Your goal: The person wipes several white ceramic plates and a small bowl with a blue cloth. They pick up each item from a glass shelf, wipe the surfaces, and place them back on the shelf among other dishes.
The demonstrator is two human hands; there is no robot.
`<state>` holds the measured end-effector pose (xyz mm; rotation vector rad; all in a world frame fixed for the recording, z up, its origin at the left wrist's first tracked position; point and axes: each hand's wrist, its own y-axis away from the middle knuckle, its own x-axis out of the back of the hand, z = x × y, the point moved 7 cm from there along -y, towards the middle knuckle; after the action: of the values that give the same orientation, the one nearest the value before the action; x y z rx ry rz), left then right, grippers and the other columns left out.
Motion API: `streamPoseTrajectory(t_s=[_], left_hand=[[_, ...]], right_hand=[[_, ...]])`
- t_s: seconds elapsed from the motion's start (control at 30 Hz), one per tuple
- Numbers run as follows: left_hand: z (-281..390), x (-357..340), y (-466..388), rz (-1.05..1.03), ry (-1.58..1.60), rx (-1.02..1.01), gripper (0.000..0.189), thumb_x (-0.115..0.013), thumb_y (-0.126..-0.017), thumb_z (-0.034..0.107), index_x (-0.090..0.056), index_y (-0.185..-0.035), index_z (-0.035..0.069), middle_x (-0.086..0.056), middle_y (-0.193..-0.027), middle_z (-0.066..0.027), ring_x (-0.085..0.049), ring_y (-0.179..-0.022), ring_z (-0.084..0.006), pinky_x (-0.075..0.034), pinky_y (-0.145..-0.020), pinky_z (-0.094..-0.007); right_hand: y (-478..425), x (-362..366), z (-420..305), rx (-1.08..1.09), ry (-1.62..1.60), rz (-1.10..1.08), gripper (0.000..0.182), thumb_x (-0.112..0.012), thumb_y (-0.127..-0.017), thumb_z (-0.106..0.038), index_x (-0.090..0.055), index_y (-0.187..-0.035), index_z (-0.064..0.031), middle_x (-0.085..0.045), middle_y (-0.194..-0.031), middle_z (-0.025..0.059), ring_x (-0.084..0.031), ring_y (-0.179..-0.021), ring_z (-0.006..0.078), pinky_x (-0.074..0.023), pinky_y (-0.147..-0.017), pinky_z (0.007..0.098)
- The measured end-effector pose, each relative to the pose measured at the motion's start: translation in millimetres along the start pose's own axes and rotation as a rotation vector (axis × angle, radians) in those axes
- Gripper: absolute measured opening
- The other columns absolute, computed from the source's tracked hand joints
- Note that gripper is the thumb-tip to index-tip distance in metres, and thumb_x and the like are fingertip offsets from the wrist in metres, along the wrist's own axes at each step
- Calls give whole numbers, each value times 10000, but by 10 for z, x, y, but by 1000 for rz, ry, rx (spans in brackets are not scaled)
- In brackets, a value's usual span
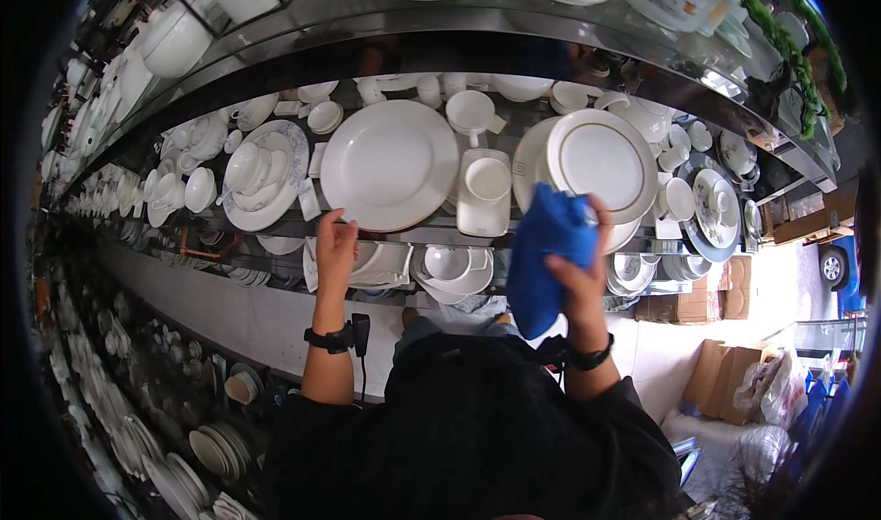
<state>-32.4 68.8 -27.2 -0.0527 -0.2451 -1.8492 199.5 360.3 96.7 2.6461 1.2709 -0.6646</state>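
A bunched blue cloth (540, 272) is gripped in my right hand (585, 289), in front of a stack of white plates whose top plate (602, 165) has a gold band. The cloth covers part of that stack's near edge. My left hand (336, 251) holds nothing, its fingers bent and slightly apart. It is beside the near left rim of a large white plate (389, 165); whether it touches the rim I cannot tell. Between the plates a white cup (487, 179) sits on a rectangular white dish (484, 222).
A glass shelf (454, 19) with white casseroles runs above this one. Blue-patterned plates (296, 152) with bowls stand at left, floral plates (705, 196) at right. Bowls and cups (447, 264) line the shelf below. More crockery (220, 451) lies behind me; cardboard boxes (723, 379) stand at right.
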Motion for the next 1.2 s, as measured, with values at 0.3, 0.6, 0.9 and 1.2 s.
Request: streamPoseTrajectory(t_s=[0.3, 0.6, 0.9, 1.2], left_hand=[[-228, 63, -516, -219, 233, 208, 751, -576, -925, 164, -58, -1456, 41, -638, -768, -151, -642, -508, -221, -527, -428, -288], [-174, 130, -595, -322, 182, 214, 936, -536, -919, 36, 212, -1456, 201, -648, -792, -171, -637, -505, -219, -527, -413, -316], [-266, 122, -653, -336, 88, 180, 940, -561, -909, 62, 183, -1467, 196, -623, -733, -125, -581, -447, -170, -496, -383, -283], [-223, 176, -630, -368, 61, 242, 948, -583, -910, 91, 162, -1478, 234, -614, -695, -99, -560, -435, -165, -489, -408, -288]], right_hand=[[-472, -1822, 1122, 304, 1174, -250, 583, -743, -705, -78, -449, -1208, -86, -498, -1076, 214, -562, -918, 426, -485, -785, 460], [-496, -2257, 1724, 417, 1698, -265, 492, -667, -762, -227, -514, -1229, -212, -499, -1146, 177, -566, -939, 371, -481, -727, 480], [-1116, -1688, 1743, 103, 1832, 78, 409, -564, -823, -155, -485, -1224, -155, -484, -1056, 197, -536, -972, 403, -503, -720, 512], [-1788, -1861, 2016, 111, 1791, 255, 498, -560, -828, -129, -415, -1304, -135, -422, -1115, 225, -517, -1001, 421, -532, -690, 519]])
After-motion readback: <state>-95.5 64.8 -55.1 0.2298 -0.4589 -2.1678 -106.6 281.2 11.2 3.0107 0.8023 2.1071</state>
